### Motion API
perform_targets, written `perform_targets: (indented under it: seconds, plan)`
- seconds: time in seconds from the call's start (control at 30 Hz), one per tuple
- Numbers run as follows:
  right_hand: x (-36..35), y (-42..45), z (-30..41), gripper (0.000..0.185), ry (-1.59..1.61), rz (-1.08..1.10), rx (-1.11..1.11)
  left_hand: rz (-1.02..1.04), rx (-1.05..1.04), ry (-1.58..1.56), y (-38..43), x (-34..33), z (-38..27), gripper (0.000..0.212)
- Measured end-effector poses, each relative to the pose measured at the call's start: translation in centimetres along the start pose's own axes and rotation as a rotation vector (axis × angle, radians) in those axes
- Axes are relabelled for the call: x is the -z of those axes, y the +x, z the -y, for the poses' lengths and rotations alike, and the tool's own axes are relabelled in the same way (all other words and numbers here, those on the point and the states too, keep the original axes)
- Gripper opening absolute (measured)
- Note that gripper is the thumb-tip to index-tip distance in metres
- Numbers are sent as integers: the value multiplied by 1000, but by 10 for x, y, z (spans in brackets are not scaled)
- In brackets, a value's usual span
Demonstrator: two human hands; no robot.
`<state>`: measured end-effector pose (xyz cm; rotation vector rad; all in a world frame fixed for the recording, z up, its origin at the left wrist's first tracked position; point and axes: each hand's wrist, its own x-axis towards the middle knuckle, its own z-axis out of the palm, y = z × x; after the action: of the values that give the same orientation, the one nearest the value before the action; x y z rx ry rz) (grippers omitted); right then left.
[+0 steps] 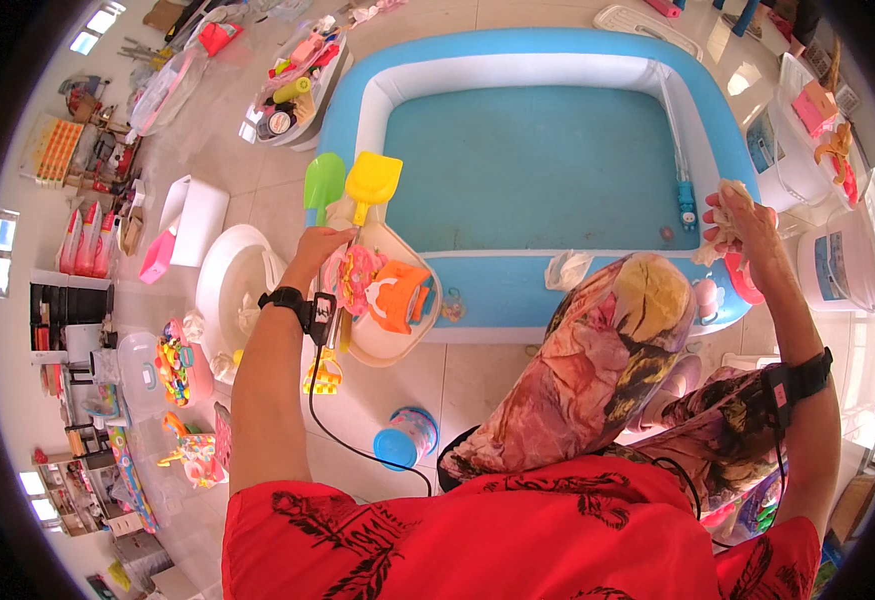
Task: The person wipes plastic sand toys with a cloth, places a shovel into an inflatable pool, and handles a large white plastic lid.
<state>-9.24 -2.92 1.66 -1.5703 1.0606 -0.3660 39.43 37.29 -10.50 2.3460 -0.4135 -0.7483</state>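
My left hand (320, 247) reaches over the left side of a cream plastic tray (388, 349). Its fingertips meet the handle of a yellow toy shovel (372, 178); whether they grip it is unclear. A green toy shovel (324, 180) lies beside the yellow one, blade over the pool's rim. Pink plastic toys (355, 279) and an orange toy piece (398, 296) lie in the tray. Over at the pool's right corner, my right hand (758, 225) clasps a crumpled pale cloth (730, 210). A red plastic item (742, 279) shows just below that hand.
An inflatable blue-and-white pool (527, 285) holds shallow water. Another crumpled cloth (568, 268) rests on its near wall. A white basin (216, 262) stands at left, with a blue-lidded tub (405, 439) and yellow toy rake (323, 377) closer. White buckets (835, 259) stand at right.
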Motion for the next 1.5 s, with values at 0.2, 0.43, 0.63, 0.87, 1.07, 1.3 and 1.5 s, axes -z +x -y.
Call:
perform_targets:
  seconds: [0.2, 0.43, 0.63, 0.87, 1.07, 1.3, 1.5]
  plan:
    - [-3, -3, 6, 52, 11, 45, 33, 210, -64, 44, 31, 1, 11, 33]
    - [-2, -2, 5, 52, -6, 35, 31, 161, -107, 236, 42, 4, 8, 24]
    - [-3, -3, 8, 53, -16, 52, 43, 166, -201, 370, 28, 7, -8, 21]
    - [-4, -3, 8, 55, -9, 54, 48, 170, -69, 301, 21, 11, -32, 20]
    - [-1, -3, 6, 55, 7, 78, 58, 38, -53, 234, 17, 11, -47, 22]
    - [-5, -8, 11, 53, 73, 95, 67, -271, -257, 597, 22, 37, -46, 21]
    - [-3, -8, 18, 56, 200, 56, 42, -286, -737, 455, -56, -8, -173, 17]
